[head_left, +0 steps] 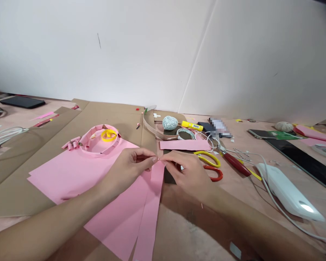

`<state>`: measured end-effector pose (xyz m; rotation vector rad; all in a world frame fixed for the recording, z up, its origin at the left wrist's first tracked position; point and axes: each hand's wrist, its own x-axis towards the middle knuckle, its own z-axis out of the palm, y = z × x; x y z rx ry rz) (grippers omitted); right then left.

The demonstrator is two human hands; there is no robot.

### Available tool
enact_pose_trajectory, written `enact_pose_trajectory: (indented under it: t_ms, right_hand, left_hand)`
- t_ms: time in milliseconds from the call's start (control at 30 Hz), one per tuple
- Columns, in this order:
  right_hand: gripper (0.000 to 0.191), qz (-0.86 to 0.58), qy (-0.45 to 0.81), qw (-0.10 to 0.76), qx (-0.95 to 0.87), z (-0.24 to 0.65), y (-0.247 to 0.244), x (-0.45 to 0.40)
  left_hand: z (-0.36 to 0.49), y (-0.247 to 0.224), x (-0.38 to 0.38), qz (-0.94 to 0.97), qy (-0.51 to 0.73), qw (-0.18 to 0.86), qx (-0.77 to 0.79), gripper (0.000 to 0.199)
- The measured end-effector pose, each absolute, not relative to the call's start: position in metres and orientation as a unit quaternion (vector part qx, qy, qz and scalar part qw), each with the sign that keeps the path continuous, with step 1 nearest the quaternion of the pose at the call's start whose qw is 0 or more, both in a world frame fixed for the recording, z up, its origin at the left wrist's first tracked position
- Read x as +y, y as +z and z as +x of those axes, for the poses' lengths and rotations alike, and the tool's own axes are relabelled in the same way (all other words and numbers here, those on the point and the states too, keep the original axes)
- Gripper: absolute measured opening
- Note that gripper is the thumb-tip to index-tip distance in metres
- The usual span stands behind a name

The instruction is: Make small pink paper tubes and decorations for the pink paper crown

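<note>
My left hand (134, 165) and my right hand (188, 174) meet above the pink paper sheets (119, 221), thumb and fingers of each closed in a pinch. Between the fingertips shows a tiny bit of pink paper (158, 158); its shape is mostly hidden. Left of the hands stands a pink paper ring (93, 154), with a yellow tape roll (108, 135) inside it. Several small rolled pink papers (73, 143) lie beside the ring. Close to my right hand are a pink paper strip (184, 145) and scissors with yellow and red handles (213, 174).
Brown cardboard (16, 197) lies under the paper. Behind are a patterned round stone (170, 123), a yellow glue stick (192, 125) and a white tape roll (186, 134). At right lie a red-handled tool (236, 165), a white corded device (288, 190) and a dark phone (301, 161).
</note>
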<state>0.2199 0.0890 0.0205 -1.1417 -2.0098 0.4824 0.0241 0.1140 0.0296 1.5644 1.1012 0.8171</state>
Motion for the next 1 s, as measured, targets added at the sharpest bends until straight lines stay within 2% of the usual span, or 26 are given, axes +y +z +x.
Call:
enact_pose_trajectory:
  t_ms: [233, 533, 700, 1000]
  right_hand:
    - [0.025, -0.449, 0.18, 0.377, -0.79, 0.2187, 0.0168, 0.0884]
    - [0.021, -0.48, 0.249, 0.39, -0.746, 0.2152, 0.0215, 0.0885]
    - [0.018, -0.505, 0.29, 0.369, -0.724, 0.2127, 0.0252, 0.0893]
    - [0.019, -0.499, 0.282, 0.366, -0.734, 0.2155, 0.0226, 0.0897]
  left_hand:
    - [0.0227, 0.0291, 0.1148, 0.658, 0.336, 0.514, 0.435, 0.021]
    - [0.023, 0.0317, 0.1103, 0.696, 0.338, 0.443, 0.452, 0.019]
    - [0.0232, 0.0301, 0.1085, 0.721, 0.334, 0.417, 0.441, 0.02]
    - [0.0235, 0.0288, 0.1087, 0.719, 0.332, 0.433, 0.432, 0.017]
